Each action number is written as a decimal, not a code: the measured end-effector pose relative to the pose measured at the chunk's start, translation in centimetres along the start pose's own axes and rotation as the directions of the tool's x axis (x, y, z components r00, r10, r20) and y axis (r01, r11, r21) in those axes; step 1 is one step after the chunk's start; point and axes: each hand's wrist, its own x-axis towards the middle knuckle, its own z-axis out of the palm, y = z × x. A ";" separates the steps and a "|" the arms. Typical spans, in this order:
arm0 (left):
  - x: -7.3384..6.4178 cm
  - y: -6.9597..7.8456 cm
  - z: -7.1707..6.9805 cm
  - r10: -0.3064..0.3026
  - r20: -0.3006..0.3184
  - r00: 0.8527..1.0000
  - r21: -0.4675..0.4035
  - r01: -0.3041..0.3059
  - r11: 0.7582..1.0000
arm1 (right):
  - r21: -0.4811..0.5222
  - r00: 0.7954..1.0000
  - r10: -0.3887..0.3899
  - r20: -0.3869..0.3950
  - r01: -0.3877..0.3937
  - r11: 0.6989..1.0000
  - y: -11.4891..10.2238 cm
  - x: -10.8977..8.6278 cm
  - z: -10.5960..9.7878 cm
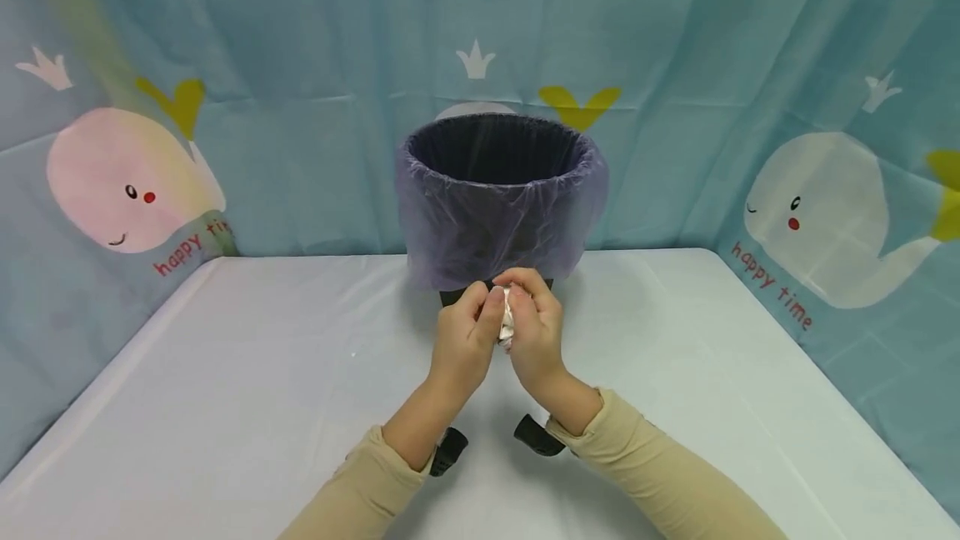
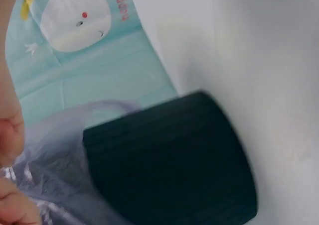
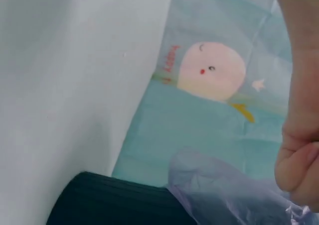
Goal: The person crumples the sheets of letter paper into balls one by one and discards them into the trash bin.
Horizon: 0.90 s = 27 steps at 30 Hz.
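Between both hands, in the head view, is a small crumpled white wad (image 1: 506,322), like balled-up paper. My left hand (image 1: 463,338) grips it from the left, thumb on the near side. From the right, my right hand (image 1: 537,337) curls around the same wad, its fingers reaching over the top. Just beyond the hands stands a dark trash can (image 1: 495,152) with a translucent purple bag (image 1: 498,219) folded over its rim. The hands overlap the can's base in this view. Both wrist views show the can's dark side (image 2: 169,160) and only parts of the hands; the wad is hidden there.
A white-covered table (image 1: 285,373) lies under the arms. Blue curtains (image 1: 300,40) printed with whales enclose the back and both sides. Black wrist devices (image 1: 450,450) show beneath the beige sleeves (image 1: 645,457).
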 end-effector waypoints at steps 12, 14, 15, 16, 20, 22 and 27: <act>0.8 0.1 -2.8 -0.271 0.186 0.945 0.034 0.269 0.962 | -0.321 0.819 0.218 0.530 -0.044 0.946 -1.5 1.7 -2.8; 0.9 0.5 -3.2 -0.336 0.302 0.892 0.090 0.324 0.942 | -0.351 0.776 0.203 0.598 0.026 0.936 -1.7 1.9 -3.6; 0.9 0.7 -3.4 -0.357 0.354 0.864 0.103 0.343 0.933 | -0.360 0.761 0.179 0.624 0.076 0.930 -1.8 2.1 -3.9; 0.9 0.8 -3.5 -0.370 0.395 0.841 0.103 0.360 0.927 | -0.360 0.746 0.146 0.650 0.133 0.923 -1.9 2.2 -4.1; 0.7 1.2 -3.5 -0.397 0.427 0.813 -0.065 0.465 0.883 | -0.341 0.697 0.004 0.717 0.345 0.874 -2.0 2.5 -4.4; 0.7 1.4 -3.3 -0.419 0.398 0.816 -0.116 0.498 0.859 | -0.352 0.700 -0.044 0.713 0.412 0.841 -1.9 2.5 -4.3; 0.5 1.7 -2.9 -0.488 0.338 0.805 -0.149 0.557 0.817 | -0.361 0.745 -0.064 0.664 0.394 0.845 -1.6 2.1 -4.2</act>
